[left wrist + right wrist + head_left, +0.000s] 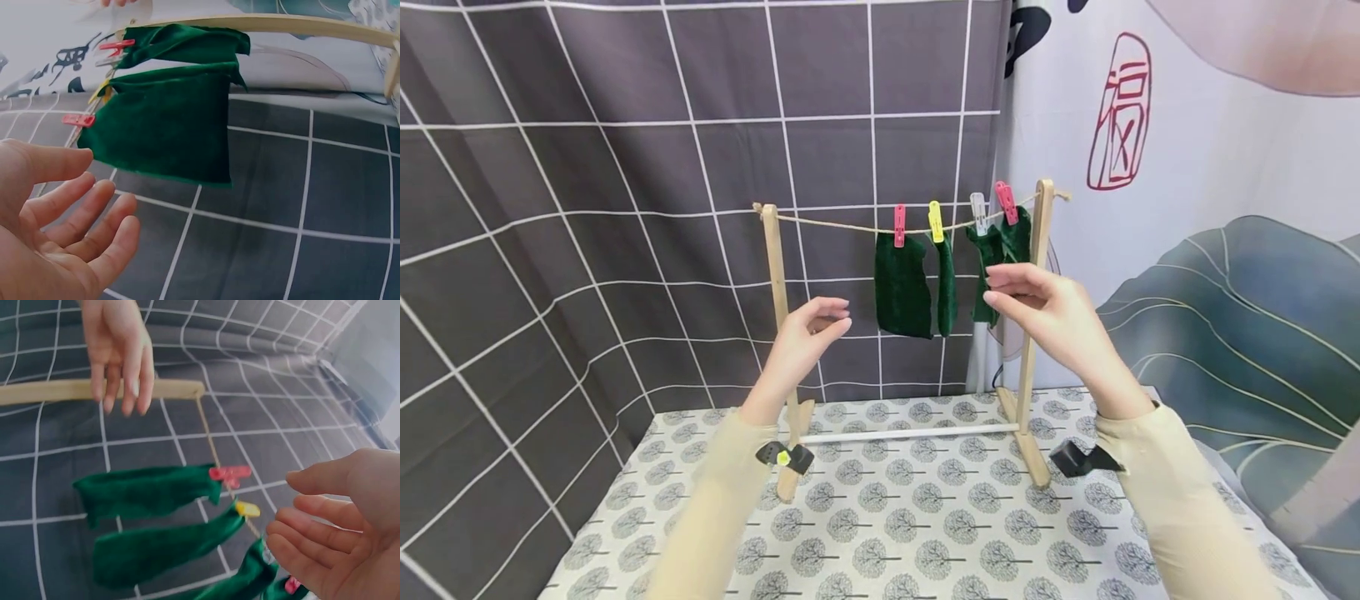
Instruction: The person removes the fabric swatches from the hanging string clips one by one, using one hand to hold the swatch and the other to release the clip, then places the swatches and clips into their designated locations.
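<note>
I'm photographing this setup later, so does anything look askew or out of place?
Mildly, yes: the dark green fabric pieces hang crowded toward the right-hand pale wooden post, so the thin beige rope looks lopsidedly loaded. Nothing looks spilled or damaged.

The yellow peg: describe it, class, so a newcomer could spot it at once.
Find the wooden stand on the printed tablecloth, then the string between its posts. In the head view, the yellow peg is second from left, between a pink peg and a pale grey peg, the only yellow one of four.

Bright, clear head view; dimmer, softer wrist views.
</note>
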A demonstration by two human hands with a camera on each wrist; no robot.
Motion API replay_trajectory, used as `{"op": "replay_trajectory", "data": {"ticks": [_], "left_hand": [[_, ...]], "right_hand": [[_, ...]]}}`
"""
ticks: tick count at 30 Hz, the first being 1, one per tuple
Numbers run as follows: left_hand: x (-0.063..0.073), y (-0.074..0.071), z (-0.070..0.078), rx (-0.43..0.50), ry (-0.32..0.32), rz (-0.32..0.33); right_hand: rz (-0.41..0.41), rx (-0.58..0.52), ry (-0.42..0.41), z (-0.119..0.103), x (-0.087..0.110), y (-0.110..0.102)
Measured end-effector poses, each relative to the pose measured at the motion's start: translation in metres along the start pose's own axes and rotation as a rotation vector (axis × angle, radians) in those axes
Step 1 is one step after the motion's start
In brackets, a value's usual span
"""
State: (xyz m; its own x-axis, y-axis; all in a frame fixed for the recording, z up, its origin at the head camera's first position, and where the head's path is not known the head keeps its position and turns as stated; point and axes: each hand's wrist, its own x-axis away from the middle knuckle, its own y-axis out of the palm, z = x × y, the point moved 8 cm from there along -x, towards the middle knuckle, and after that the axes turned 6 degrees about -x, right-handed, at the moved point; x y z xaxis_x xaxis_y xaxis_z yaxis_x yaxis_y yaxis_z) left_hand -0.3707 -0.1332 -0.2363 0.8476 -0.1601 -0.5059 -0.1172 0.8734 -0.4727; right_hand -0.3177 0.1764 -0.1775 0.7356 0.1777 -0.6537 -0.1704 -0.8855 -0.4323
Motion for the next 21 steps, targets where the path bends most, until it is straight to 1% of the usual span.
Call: {"op": "replay_trajectory", "data": {"ticks": [3,7,14,18,21], "left_hand": [[-0.008,0.007,0.005,0.055,-0.008,0.003],[-0.017,0.014,0.008,0.116,-0.030,0.012],[-0.033,0.025,0.005,0.203,-0.090,0.024],[-0.039,0.028,0.004,0.225,-0.116,0.017],[-0.042,0.029,0.003,0.227,-0.124,0.012]], "right_hand": [[0.016,-0.030,-0.006,-0.009,-0.011,0.003],[0.024,-0.035,-0.002,-0.017,-0.026,0.006],[0.030,-0.095,0.030,-0.022,-0.053,0.012],[0.025,-0.101,0.049,-0.022,-0.063,0.017],[0.011,-0.112,0.060,-0.021,-0.065,0.019]]}}
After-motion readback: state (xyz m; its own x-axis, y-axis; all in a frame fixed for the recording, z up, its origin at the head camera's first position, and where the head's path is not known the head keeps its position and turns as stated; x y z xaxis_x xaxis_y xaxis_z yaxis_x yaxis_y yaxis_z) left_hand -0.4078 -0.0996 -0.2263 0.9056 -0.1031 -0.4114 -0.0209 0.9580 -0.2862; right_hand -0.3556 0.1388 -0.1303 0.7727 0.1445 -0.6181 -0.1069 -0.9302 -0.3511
